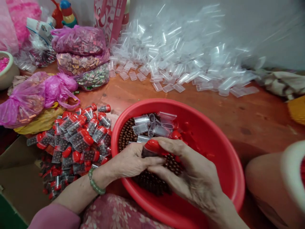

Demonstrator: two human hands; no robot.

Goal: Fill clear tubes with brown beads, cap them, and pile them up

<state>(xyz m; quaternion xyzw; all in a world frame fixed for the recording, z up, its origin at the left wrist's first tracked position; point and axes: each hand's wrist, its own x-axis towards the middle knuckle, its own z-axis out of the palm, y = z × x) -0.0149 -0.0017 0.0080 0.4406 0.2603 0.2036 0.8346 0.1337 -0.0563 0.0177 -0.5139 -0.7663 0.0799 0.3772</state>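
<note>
Red-capped clear plastic tube [152, 149] pinched btwn both hands over round red plastic basin [214, 136] of brown beads [126, 135]. Left hand [130, 160] & right hand [190, 171] fingers closed on it. Best: hold level, press cap square, keep above basin.

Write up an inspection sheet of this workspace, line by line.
Surface: reddish wooden table.
Job's things: red basin with brown beads and clear tubes; red-capped tube held between both hands.
Clutter: pile of filled capped tubes; heap of empty tubes; pink bags.
Hands: left hand and right hand closed on the tube.
Cables: nothing seen.
Surroundings: cardboard box at left.
</note>
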